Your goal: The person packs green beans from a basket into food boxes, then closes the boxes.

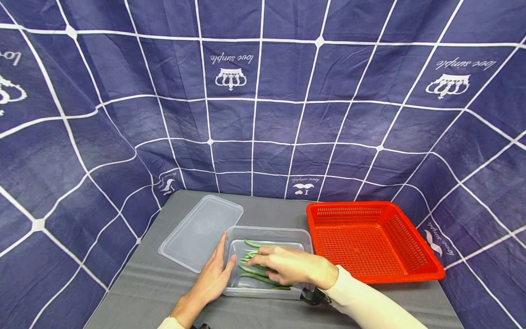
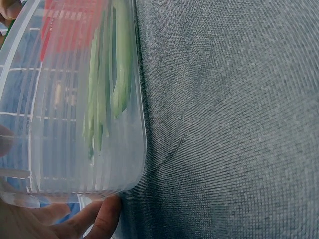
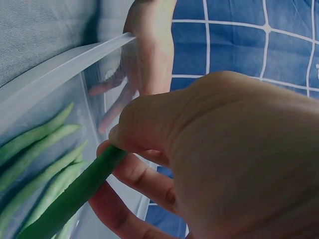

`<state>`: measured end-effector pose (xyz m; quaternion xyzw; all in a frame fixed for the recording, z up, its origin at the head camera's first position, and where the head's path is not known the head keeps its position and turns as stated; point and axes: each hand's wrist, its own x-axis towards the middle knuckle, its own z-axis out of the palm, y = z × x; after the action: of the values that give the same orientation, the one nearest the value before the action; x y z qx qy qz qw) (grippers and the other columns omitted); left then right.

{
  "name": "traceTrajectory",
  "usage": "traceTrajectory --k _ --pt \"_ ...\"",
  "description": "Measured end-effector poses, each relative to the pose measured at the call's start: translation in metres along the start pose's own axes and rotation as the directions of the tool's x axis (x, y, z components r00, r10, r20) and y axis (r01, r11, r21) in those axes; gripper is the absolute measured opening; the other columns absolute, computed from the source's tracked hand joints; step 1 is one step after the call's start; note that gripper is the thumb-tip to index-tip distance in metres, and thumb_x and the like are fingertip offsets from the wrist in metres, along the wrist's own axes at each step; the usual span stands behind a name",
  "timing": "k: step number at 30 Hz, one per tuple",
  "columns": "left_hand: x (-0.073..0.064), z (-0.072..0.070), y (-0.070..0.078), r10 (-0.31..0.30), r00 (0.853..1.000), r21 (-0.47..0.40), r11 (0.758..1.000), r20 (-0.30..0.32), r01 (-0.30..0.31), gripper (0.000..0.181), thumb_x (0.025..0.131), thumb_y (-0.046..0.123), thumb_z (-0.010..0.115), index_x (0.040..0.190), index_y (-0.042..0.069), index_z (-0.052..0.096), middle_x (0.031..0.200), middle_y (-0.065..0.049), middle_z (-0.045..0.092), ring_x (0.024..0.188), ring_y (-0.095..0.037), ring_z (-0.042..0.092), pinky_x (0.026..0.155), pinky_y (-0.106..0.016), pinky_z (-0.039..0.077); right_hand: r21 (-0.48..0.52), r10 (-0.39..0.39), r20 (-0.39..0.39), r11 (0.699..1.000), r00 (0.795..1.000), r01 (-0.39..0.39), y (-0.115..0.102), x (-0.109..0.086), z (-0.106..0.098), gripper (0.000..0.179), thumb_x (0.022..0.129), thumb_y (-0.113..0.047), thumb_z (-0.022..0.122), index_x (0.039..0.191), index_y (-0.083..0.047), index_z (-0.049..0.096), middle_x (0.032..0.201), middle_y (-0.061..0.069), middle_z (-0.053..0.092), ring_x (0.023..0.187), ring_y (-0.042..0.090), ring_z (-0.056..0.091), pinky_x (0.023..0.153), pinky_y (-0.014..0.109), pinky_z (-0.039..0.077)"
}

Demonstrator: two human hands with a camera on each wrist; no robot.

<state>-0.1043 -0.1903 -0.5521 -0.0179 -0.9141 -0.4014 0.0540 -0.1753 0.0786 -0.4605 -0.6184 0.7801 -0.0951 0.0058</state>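
A clear plastic container (image 1: 304, 294) stands on the grey cloth with several green beans (image 1: 251, 269) lying lengthwise on its bottom. My left hand (image 1: 213, 276) rests against the container's left end, fingers straight along the outer wall and thumb by the rim. In the left wrist view its fingertips (image 2: 110, 211) touch the end wall low down. Over the container, my right hand (image 1: 293, 265) pinches a green bean (image 3: 75, 195) between thumb and fingers, best seen in the right wrist view. The other beans (image 3: 37, 172) lie below that one.
A translucent lid (image 1: 201, 230) lies flat to the left, partly behind the container and left hand. The red perforated basket (image 1: 353, 249) stands close at the container's right. Behind the grey tabletop (image 1: 139, 292) hangs a blue checked cloth (image 1: 279, 123).
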Motion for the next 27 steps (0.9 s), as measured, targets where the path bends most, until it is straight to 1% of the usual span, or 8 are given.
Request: traceTrajectory --k 4,14,18,19,22,25,26,27 --pt "0.0 0.0 -0.001 0.006 1.0 -0.003 1.0 -0.006 -0.006 0.08 0.123 0.033 0.058 0.188 0.012 0.017 0.189 -0.027 0.034 0.174 -0.049 0.04 0.139 -0.071 0.037 -0.004 -0.001 0.004 1.0 1.0 0.001 -0.001 0.003 0.003 0.059 0.1 -0.003 0.085 0.154 -0.022 0.073 0.132 -0.003 0.077 0.109 0.004 0.075 0.102 0.015 0.062" --pt "-0.001 0.002 -0.002 0.011 1.0 -0.016 1.0 -0.016 -0.011 0.08 0.123 0.034 0.058 0.188 0.013 0.017 0.189 -0.028 0.035 0.173 -0.051 0.04 0.138 -0.073 0.037 -0.012 0.024 0.041 1.0 0.999 -0.023 -0.001 0.006 0.008 0.058 0.101 -0.005 0.086 0.153 -0.026 0.075 0.132 -0.006 0.076 0.101 -0.002 0.071 0.093 0.013 0.061" --pt "0.0 0.004 -0.006 0.046 0.998 -0.042 0.998 -0.047 -0.048 0.081 0.122 0.035 0.059 0.189 0.019 0.017 0.185 -0.031 0.039 0.169 -0.056 0.044 0.133 -0.077 0.039 0.017 0.032 0.047 0.999 0.998 -0.033 0.0 0.006 0.007 0.056 0.101 -0.006 0.085 0.153 -0.024 0.075 0.136 -0.006 0.075 0.104 -0.001 0.072 0.097 0.014 0.062" --pt "0.0 0.006 -0.011 0.078 0.995 -0.031 0.996 -0.065 -0.08 0.08 0.123 0.036 0.057 0.189 0.019 0.016 0.185 -0.032 0.04 0.17 -0.053 0.046 0.136 -0.07 0.041 0.026 0.035 0.045 0.999 0.998 -0.037 0.0 0.006 0.007 0.055 0.102 -0.006 0.085 0.153 -0.024 0.075 0.137 -0.006 0.075 0.106 -0.001 0.072 0.099 0.015 0.062" --pt "0.0 0.006 -0.013 0.097 0.993 -0.037 0.994 -0.072 -0.1 0.079 0.123 0.038 0.056 0.189 0.02 0.017 0.183 -0.034 0.042 0.168 -0.054 0.047 0.135 -0.071 0.042 0.031 0.042 0.036 0.999 0.998 -0.043 0.001 0.005 0.006 0.052 0.103 -0.008 0.084 0.153 -0.023 0.075 0.139 -0.005 0.075 0.112 0.002 0.075 0.106 0.019 0.063" --pt "0.0 0.003 -0.01 0.066 0.997 -0.041 0.997 -0.043 -0.068 0.079 0.124 0.042 0.053 0.189 0.018 0.016 0.186 -0.032 0.038 0.171 -0.053 0.043 0.138 -0.07 0.039 0.03 0.052 0.037 0.998 0.998 -0.053 0.003 0.005 0.005 0.05 0.106 -0.01 0.082 0.153 -0.022 0.074 0.141 -0.004 0.075 0.117 0.005 0.077 0.109 0.023 0.064" --pt "0.0 0.0 -0.005 0.034 0.999 -0.052 0.998 -0.023 -0.035 0.08 0.123 0.042 0.055 0.189 0.017 0.017 0.186 -0.032 0.038 0.17 -0.056 0.042 0.135 -0.077 0.037 0.029 0.056 0.039 0.998 0.998 -0.057 0.003 0.006 0.005 0.049 0.107 -0.011 0.081 0.154 -0.022 0.074 0.141 -0.004 0.075 0.118 0.006 0.078 0.109 0.023 0.064" --pt "0.0 -0.001 -0.004 0.021 1.0 -0.045 0.999 -0.012 -0.022 0.08 0.124 0.042 0.055 0.189 0.016 0.017 0.186 -0.032 0.037 0.171 -0.055 0.041 0.136 -0.076 0.037 0.033 0.062 0.044 0.997 0.997 -0.063 0.004 0.006 0.004 0.048 0.108 -0.012 0.08 0.154 -0.022 0.074 0.141 -0.003 0.075 0.119 0.006 0.078 0.109 0.024 0.064"
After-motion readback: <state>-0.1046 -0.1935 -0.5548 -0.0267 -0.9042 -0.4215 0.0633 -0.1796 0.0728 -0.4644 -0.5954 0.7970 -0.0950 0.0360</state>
